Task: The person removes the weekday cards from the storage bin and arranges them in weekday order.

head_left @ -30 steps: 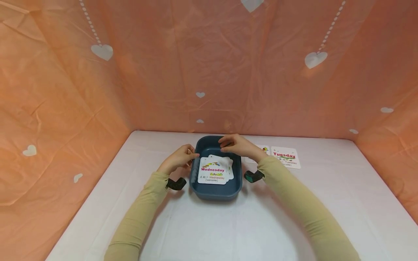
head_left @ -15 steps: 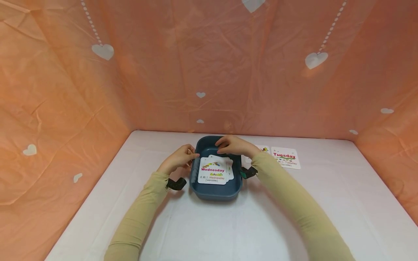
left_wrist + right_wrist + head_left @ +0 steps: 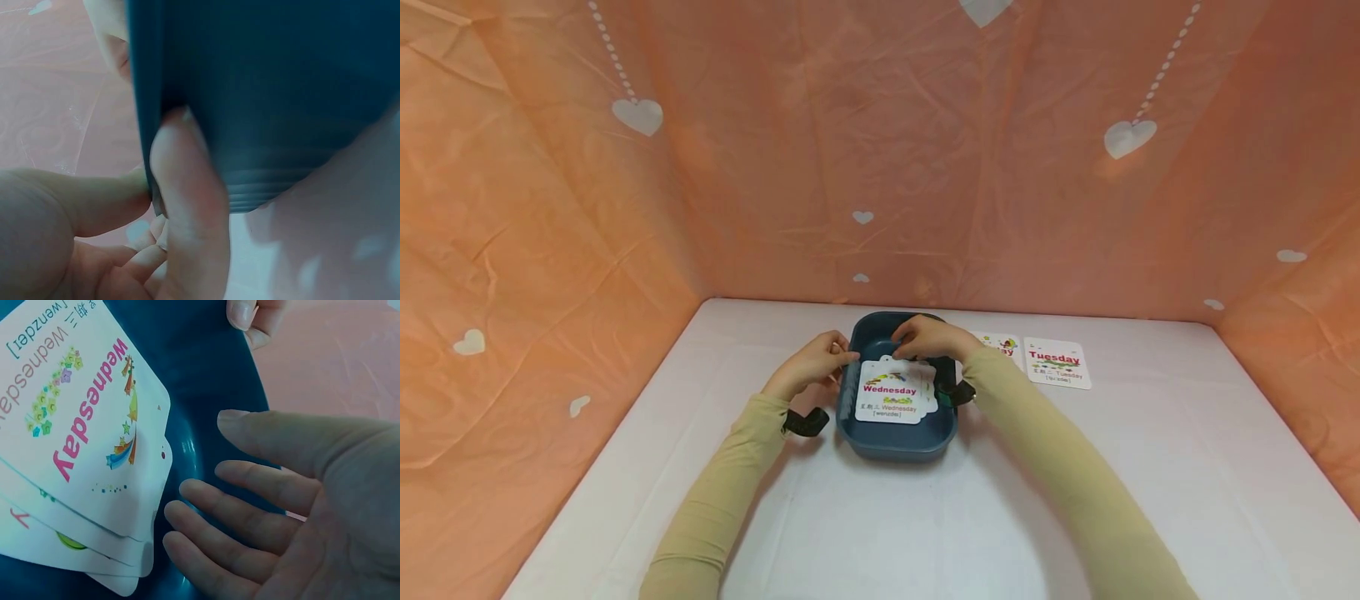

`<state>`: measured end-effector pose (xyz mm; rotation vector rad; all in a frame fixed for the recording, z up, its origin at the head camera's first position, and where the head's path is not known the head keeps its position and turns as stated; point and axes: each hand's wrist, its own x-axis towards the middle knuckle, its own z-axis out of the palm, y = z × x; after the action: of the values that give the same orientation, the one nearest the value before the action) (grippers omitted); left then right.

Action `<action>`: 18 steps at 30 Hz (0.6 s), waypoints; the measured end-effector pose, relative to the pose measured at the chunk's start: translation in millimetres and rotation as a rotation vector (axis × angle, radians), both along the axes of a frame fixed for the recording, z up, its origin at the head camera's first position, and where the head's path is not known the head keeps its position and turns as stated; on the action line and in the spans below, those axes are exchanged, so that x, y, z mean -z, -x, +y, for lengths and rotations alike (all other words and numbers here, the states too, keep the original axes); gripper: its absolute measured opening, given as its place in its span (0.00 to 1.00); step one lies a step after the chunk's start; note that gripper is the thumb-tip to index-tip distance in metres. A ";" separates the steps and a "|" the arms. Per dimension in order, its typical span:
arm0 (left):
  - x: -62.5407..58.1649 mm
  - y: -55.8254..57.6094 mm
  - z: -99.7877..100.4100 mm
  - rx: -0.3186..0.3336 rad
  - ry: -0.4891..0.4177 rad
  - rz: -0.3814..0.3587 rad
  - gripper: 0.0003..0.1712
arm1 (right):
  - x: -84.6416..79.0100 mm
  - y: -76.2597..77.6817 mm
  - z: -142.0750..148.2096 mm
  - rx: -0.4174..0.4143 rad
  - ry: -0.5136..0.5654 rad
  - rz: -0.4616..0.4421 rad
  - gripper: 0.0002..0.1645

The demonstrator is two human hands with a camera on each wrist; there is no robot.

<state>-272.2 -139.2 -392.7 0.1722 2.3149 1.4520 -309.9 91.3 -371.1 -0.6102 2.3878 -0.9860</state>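
A dark blue plastic bin (image 3: 891, 452) stands on the table with a fanned stack of white cards in it. On top of the stack lies a "Wednesday" card (image 3: 887, 400). My left hand (image 3: 808, 367) pinches the bin's left rim between thumb and finger, seen closely in the left wrist view. Over the far part of the bin hovers my right hand (image 3: 934, 337), holding nothing. In the right wrist view its fingers (image 3: 237, 515) are relaxed and slightly bent, just apart from the edge of the cards.
Right of the bin, a "Tuesday" card (image 3: 1057, 363) lies flat on the white table (image 3: 880, 525). Beside it another card (image 3: 1006, 346) is partly hidden by the right arm. An orange curtain with hearts (image 3: 775, 183) surrounds the table's back and sides.
My right hand has moved left and slightly nearer over the bin, toward the card stack. My left hand stays on the rim, and the cards have not moved.
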 end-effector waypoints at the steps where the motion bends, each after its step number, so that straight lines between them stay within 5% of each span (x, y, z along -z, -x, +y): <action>1: -0.2 -0.5 0.0 0.000 -0.001 0.000 0.12 | 0.5 -0.1 -0.6 0.002 -0.008 0.002 0.26; 18: -2.1 -1.2 0.3 0.003 0.004 0.003 0.11 | 4.0 0.8 -2.9 0.020 -0.055 0.002 0.28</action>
<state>-270.9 -138.9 -390.6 0.1763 2.3190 1.4464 -310.8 88.4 -375.1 -0.5683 2.4193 -0.9255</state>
